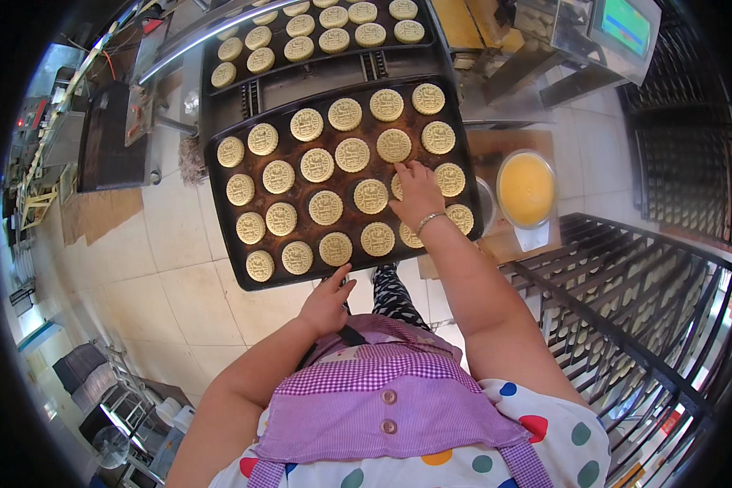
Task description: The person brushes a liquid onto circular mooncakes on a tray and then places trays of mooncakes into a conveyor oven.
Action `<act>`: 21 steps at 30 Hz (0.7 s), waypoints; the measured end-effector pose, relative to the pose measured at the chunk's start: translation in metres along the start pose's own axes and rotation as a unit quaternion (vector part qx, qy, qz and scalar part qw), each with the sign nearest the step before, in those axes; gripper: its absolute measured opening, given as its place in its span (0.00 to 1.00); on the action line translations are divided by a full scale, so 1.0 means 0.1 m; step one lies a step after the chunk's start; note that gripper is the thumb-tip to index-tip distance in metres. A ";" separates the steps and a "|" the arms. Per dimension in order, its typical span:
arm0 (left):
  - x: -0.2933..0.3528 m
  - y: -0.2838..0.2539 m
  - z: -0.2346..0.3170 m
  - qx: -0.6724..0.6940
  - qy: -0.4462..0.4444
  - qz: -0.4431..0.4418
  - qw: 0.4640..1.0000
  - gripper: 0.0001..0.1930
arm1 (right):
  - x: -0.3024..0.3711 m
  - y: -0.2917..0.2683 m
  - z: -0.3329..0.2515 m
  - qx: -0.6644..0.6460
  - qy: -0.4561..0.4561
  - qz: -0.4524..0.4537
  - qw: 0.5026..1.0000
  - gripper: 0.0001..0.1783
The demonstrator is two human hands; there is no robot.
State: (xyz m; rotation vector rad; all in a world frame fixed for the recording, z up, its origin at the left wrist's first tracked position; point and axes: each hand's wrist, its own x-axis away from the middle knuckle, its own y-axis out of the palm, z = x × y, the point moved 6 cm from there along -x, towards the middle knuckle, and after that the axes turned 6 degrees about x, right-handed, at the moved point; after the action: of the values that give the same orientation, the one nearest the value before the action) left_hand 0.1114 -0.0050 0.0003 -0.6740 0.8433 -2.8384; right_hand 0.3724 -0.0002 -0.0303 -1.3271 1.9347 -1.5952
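Note:
A dark baking tray [297,134] holds several rows of round, pale yellow stamped mooncakes [325,207]. My right hand [419,195] reaches over the right part of the tray. Its fingers and thumb lie round a mooncake [396,188], most of which the hand covers. The fingertips come close to the mooncake [394,145] behind it. At the near edge of the tray, my left hand [327,302] has its index finger and thumb apart and holds nothing. That index finger points at the rim, just below a front-row mooncake [335,249].
Beyond lies a second tray [321,58] of mooncakes on a conveyor machine with a metal bar [211,50]. To the right, a clear bowl of yellow liquid [527,189] stands on a board. A dark rack [626,301] with loaded trays is at the lower right.

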 end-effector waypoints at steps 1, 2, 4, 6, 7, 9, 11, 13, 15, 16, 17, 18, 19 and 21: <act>0.01 0.02 0.01 0.003 0.001 0.004 1.000 0.27 | 0.04 -0.10 0.02 -0.036 -0.008 0.034 0.999 0.34; 0.01 0.05 0.04 0.014 0.009 0.014 1.000 0.26 | 0.12 -0.22 0.09 -0.071 -0.014 0.070 0.995 0.35; 0.07 0.10 0.08 0.039 0.022 0.031 0.999 0.26 | 0.33 -0.48 0.31 -0.138 -0.014 0.141 0.980 0.33; 0.17 0.30 -0.12 0.136 -0.051 0.022 0.989 0.24 | 0.67 -0.55 0.87 -0.122 0.040 0.272 0.954 0.29; 0.21 0.39 -0.22 0.184 -0.093 0.019 0.978 0.23 | 0.86 -0.47 1.20 -0.106 0.093 0.289 0.947 0.29; 0.26 0.57 -0.47 0.490 -0.322 0.086 0.805 0.17 | 1.27 -0.29 1.82 -0.067 0.207 0.295 0.930 0.28; 0.29 0.66 -0.52 0.653 -0.406 0.156 0.620 0.14 | 1.59 0.02 2.25 -0.034 0.343 0.212 0.915 0.28; 0.18 0.52 -0.51 0.724 -0.379 0.229 0.529 0.13 | 1.88 0.52 2.61 -0.124 0.459 0.110 0.873 0.27; 0.08 0.49 -0.54 0.746 -0.374 0.272 0.480 0.09 | 2.07 1.04 2.78 -0.322 0.523 0.045 0.788 0.25; 0.05 0.52 -0.58 0.751 -0.382 0.289 0.454 0.09 | 2.09 1.15 2.74 -0.420 0.516 0.054 0.744 0.23; 0.05 0.56 -0.61 0.755 -0.390 0.310 0.425 0.09 | 2.01 1.10 2.49 -0.514 0.503 0.060 0.692 0.21; 0.02 0.56 -0.62 0.754 -0.381 0.321 0.429 0.09 | 1.96 1.05 2.34 -0.601 0.486 0.069 0.631 0.19; -0.03 0.56 -0.61 0.752 -0.372 0.327 0.435 0.09 | 1.96 1.00 2.40 -0.586 0.480 0.101 0.645 0.17; -0.07 0.62 -0.66 0.740 -0.369 0.339 0.449 0.08 | 1.87 0.84 2.51 -0.553 0.466 0.162 0.671 0.14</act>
State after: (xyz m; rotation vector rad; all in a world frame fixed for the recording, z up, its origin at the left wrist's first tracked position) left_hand 0.0866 -0.0229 -0.0856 -0.7198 -1.1790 -1.2139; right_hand 0.4161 -0.3050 -0.1312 -0.1084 3.8309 -0.8100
